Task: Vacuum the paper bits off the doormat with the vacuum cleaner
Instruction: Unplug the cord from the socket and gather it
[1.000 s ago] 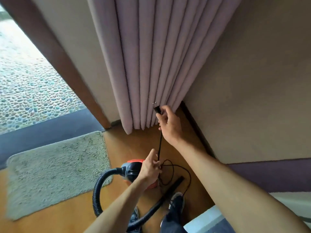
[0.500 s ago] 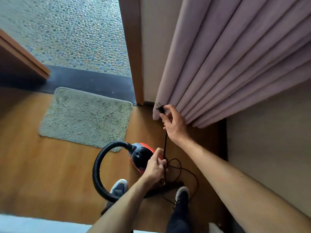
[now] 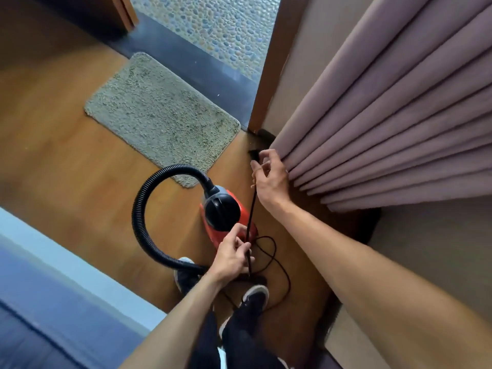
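A red and black vacuum cleaner (image 3: 222,213) stands on the wooden floor in front of my feet, its black ribbed hose (image 3: 149,201) looping to the left. The grey-green shaggy doormat (image 3: 162,115) lies beyond it by the open doorway. My right hand (image 3: 270,177) pinches the black plug (image 3: 254,153) of the power cord (image 3: 250,209) near the curtain's lower edge. My left hand (image 3: 234,255) grips the same cord lower down, above the vacuum's rear. The cord runs taut between both hands; its slack coils on the floor by my right shoe.
Pinkish pleated curtain (image 3: 386,123) hangs at the right against a beige wall. A wooden door frame (image 3: 266,75) borders the doorway to a pebbled ground outside. A blue and white bed edge (image 3: 53,275) fills the lower left. My dark shoes (image 3: 255,294) stand below the vacuum.
The view has swung, so doormat and doorway now lie at upper centre and the curtain at right. Both hands keep their hold on the cord and plug.
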